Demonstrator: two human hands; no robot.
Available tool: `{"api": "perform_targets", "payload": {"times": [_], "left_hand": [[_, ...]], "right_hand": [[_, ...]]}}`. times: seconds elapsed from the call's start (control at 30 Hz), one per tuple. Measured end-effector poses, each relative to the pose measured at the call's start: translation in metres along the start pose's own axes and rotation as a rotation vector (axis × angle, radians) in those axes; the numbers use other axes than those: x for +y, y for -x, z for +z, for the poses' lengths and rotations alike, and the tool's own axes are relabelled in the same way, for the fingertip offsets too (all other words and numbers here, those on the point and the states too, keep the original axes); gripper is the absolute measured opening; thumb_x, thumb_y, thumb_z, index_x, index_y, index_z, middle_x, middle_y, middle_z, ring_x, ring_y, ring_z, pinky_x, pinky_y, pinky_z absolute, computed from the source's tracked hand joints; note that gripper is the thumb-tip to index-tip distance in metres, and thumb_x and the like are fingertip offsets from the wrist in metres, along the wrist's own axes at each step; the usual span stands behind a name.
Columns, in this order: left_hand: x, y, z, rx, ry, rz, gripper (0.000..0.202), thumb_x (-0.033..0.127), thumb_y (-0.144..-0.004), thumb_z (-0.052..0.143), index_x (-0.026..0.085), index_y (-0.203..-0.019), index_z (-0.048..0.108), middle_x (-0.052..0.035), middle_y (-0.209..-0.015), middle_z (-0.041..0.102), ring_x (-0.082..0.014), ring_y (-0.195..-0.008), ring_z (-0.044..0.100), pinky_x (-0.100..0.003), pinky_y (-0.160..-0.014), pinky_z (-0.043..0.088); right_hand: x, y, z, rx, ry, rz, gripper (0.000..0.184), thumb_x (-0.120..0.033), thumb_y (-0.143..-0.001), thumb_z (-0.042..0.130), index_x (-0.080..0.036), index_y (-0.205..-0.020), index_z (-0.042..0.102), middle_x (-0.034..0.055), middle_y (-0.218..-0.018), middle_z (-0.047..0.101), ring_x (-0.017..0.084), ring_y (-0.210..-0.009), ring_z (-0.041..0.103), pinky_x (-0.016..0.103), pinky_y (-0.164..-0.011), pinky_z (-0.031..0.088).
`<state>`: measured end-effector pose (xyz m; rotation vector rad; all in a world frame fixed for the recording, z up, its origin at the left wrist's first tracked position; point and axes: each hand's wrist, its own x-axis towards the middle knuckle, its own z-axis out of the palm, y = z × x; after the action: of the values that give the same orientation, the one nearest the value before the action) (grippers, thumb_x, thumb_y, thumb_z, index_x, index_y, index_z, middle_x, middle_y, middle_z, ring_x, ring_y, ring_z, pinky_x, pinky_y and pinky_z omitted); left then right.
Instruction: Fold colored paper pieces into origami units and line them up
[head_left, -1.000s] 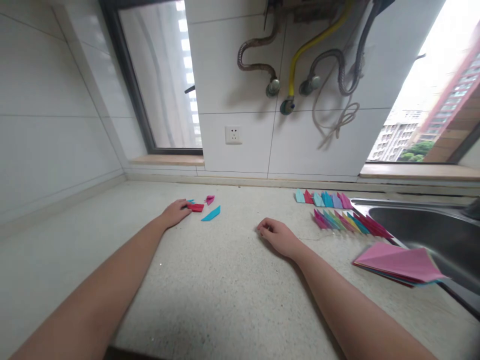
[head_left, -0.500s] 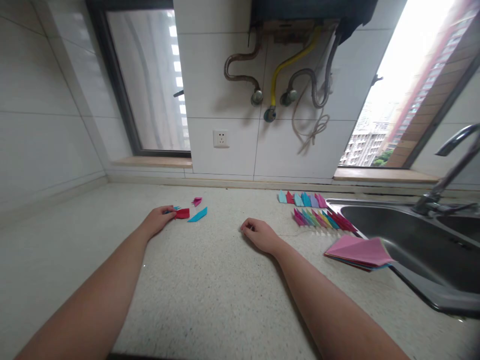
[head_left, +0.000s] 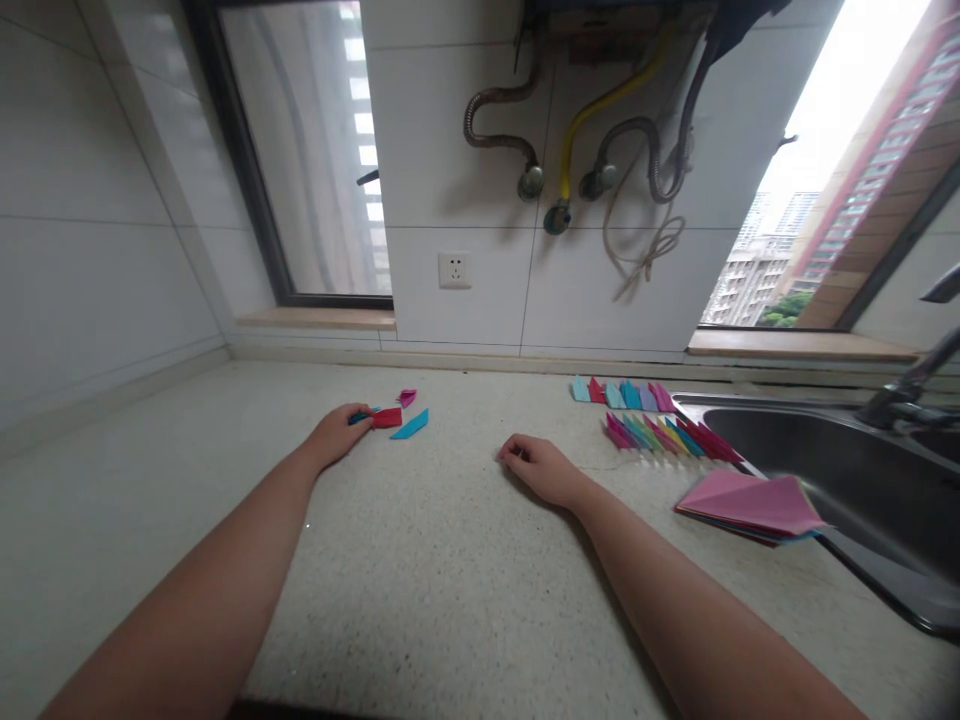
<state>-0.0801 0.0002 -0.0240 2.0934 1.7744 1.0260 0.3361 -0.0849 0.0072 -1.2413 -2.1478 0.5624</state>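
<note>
My left hand (head_left: pixel 337 432) rests on the speckled countertop (head_left: pixel 435 560) with its fingers curled onto a folded red paper piece (head_left: pixel 388 418). A blue folded piece (head_left: pixel 410 425) and a small magenta one (head_left: pixel 406 397) lie just to the right of it. My right hand (head_left: pixel 541 468) lies on the counter in the middle, fingers loosely curled, nothing visible in it. Right of that hand lie two rows of coloured folded paper pieces (head_left: pixel 660 432) and a stack of pink folded sheets (head_left: pixel 750 505).
A steel sink (head_left: pixel 840 470) with a tap (head_left: pixel 911 380) takes up the right side; the pink stack overhangs its edge. The tiled wall behind carries a socket (head_left: pixel 454 269) and hoses (head_left: pixel 570 150). Windows stand at left and right.
Both hands stay where they were on the counter. Only the view has shifted slightly.
</note>
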Motion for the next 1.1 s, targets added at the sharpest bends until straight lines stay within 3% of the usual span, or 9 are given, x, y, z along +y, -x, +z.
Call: {"api": "perform_targets", "payload": {"times": [0.13,0.37,0.53,0.63,0.73,0.83,0.97,1.1], "left_hand": [[-0.008,-0.004,-0.003,0.02,-0.079,0.004,0.04,0.038,-0.084,0.046,0.019,-0.108,0.071,-0.0081,-0.117,0.069,-0.0254,-0.113,0.06,-0.037,-0.102,0.042],[-0.013,-0.003,-0.005,0.06,-0.226,0.042,0.045,0.025,-0.078,0.052,0.02,-0.121,0.063,-0.0094,-0.117,0.067,-0.0259,-0.107,0.062,-0.037,-0.098,0.046],[-0.008,0.0,-0.006,0.142,-0.135,0.0,0.04,0.027,-0.083,0.054,0.024,-0.122,0.062,-0.0078,-0.119,0.067,-0.0245,-0.107,0.062,-0.038,-0.097,0.046],[0.002,0.001,-0.006,0.206,0.033,-0.08,0.052,0.029,-0.082,0.06,0.026,-0.133,0.053,-0.0089,-0.117,0.066,-0.0234,-0.103,0.064,-0.04,-0.095,0.049],[0.024,-0.002,-0.004,0.246,0.3,-0.151,0.068,0.028,-0.078,0.067,0.024,-0.14,0.041,-0.0113,-0.118,0.064,-0.0221,-0.102,0.065,-0.04,-0.091,0.052],[0.058,-0.004,0.0,0.228,0.569,-0.149,0.066,0.027,-0.077,0.07,0.021,-0.136,0.043,-0.0145,-0.124,0.061,-0.0224,-0.105,0.065,-0.039,-0.088,0.055],[0.116,0.003,0.014,0.082,0.811,-0.133,0.062,0.03,-0.077,0.073,0.024,-0.132,0.046,-0.0136,-0.127,0.061,-0.0215,-0.099,0.067,-0.042,-0.085,0.057],[0.171,0.026,0.039,-0.081,0.987,-0.086,0.046,0.028,-0.075,0.076,0.02,-0.117,0.058,-0.0118,-0.118,0.065,-0.0201,-0.106,0.064,-0.04,-0.095,0.053]], "right_hand": [[0.001,0.001,0.0,-0.013,-0.016,-0.001,0.021,-0.028,-0.088,0.051,-0.019,-0.093,0.069,0.0045,-0.086,0.071,0.016,-0.075,0.059,0.028,-0.069,0.04],[0.003,0.001,0.0,-0.014,-0.025,0.003,0.02,-0.025,-0.087,0.051,-0.019,-0.093,0.07,0.0052,-0.087,0.072,0.016,-0.078,0.061,0.029,-0.072,0.042],[0.003,0.001,-0.001,-0.018,-0.028,0.001,0.02,-0.025,-0.087,0.051,-0.019,-0.093,0.07,0.0051,-0.088,0.072,0.017,-0.079,0.061,0.03,-0.073,0.043],[0.004,0.001,-0.001,-0.018,-0.03,-0.003,0.02,-0.025,-0.087,0.051,-0.019,-0.093,0.069,0.0055,-0.089,0.072,0.017,-0.08,0.061,0.03,-0.075,0.044],[0.005,0.001,-0.001,-0.017,-0.03,-0.004,0.02,-0.025,-0.087,0.051,-0.019,-0.093,0.069,0.0056,-0.088,0.072,0.017,-0.08,0.061,0.03,-0.075,0.043],[0.003,0.001,0.0,-0.012,-0.027,-0.012,0.02,-0.026,-0.088,0.051,-0.019,-0.093,0.069,0.0051,-0.087,0.071,0.016,-0.078,0.06,0.029,-0.073,0.042],[-0.001,0.002,-0.002,0.007,-0.032,-0.002,0.02,-0.027,-0.088,0.051,-0.019,-0.094,0.068,0.0032,-0.082,0.069,0.015,-0.072,0.057,0.028,-0.068,0.04],[-0.004,0.002,-0.003,0.071,-0.087,0.003,0.02,-0.028,-0.088,0.051,-0.018,-0.099,0.066,0.0034,-0.087,0.068,0.014,-0.073,0.056,0.028,-0.07,0.041]]}}
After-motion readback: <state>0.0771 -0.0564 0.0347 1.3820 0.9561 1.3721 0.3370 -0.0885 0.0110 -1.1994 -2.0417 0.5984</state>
